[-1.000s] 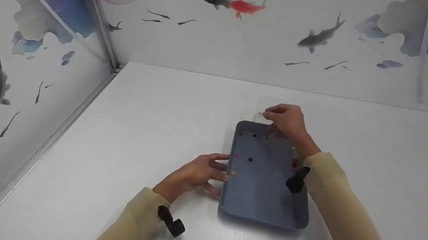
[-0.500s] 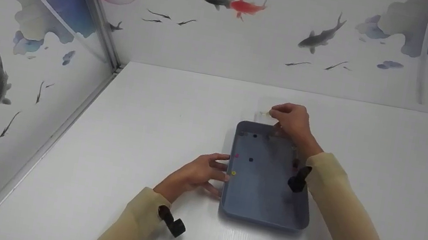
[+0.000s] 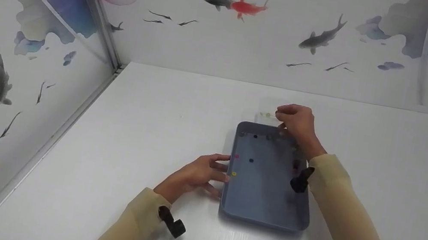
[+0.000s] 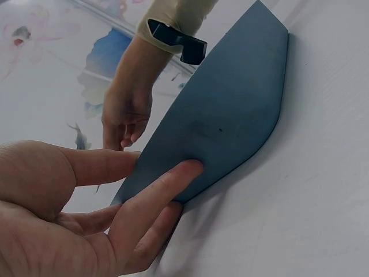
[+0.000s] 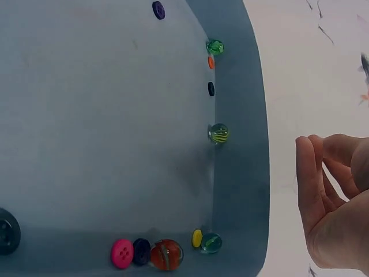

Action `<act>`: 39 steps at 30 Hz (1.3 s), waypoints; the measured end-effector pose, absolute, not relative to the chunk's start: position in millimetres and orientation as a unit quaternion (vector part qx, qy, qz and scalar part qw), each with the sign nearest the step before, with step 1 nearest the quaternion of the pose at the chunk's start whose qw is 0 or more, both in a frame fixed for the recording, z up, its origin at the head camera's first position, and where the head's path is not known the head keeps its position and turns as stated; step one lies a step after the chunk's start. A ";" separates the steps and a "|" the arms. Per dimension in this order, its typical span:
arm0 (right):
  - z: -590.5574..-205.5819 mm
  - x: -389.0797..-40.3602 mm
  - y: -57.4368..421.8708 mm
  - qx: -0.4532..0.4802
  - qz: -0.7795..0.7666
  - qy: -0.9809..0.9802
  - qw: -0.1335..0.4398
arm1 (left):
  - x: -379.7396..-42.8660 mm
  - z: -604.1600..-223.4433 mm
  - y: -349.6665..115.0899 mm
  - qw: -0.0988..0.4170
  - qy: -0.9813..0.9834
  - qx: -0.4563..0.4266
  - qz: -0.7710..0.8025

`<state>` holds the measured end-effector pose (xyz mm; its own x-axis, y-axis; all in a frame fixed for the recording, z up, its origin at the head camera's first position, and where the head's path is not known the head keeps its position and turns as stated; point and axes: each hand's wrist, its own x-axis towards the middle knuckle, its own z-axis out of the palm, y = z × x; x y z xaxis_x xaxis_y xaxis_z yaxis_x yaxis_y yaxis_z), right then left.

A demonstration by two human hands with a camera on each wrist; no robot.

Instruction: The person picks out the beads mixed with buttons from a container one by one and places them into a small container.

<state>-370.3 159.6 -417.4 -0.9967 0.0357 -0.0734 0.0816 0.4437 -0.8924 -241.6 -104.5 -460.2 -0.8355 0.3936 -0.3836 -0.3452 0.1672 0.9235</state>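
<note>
The blue-grey tray (image 3: 266, 198) lies on the table with buttons and glass marbles inside. My left hand (image 3: 198, 172) rests straight fingers against its left outer wall; in the left wrist view those fingers (image 4: 167, 184) touch the wall. Beyond the tray's far edge, my right hand (image 3: 300, 121) is over a faint clear container (image 3: 264, 120) with small greenish spots in it. Its fingertips meet in the right wrist view, and whether anything small is between them is hidden. Below, the tray holds a pink button (image 5: 122, 254), a red-brown marble (image 5: 167, 255) and a yellow-striped marble (image 5: 219, 134).
More small pieces line the tray's walls: a yellow button (image 5: 197, 238), a green marble (image 5: 215, 47) and a purple button (image 5: 158, 10). The white table (image 3: 154, 114) ends at a printed back wall (image 3: 258, 62) and a left side wall.
My right hand has shifted slightly to the right above the clear container, uncovering greenish spots there. The left hand and the tray have stayed in place.
</note>
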 end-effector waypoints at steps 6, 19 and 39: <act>-418.6 -367.7 161.3 0.021 -0.525 0.851 0.018 | -240.9 -462.0 -105.0 0.290 0.704 0.020 0.648; -419.2 -364.3 163.5 0.015 -0.533 0.846 0.006 | -239.9 -460.6 -105.3 0.291 0.704 0.020 0.648; -433.7 -357.3 151.3 0.005 -0.559 0.829 -0.023 | -240.1 -459.7 -105.1 0.290 0.705 0.018 0.647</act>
<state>-357.3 151.3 -433.7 -0.9989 0.0339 0.0322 -0.0172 0.3749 -0.9269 -240.1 -105.1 -459.7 -0.8309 0.4016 -0.3852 -0.3498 0.1614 0.9228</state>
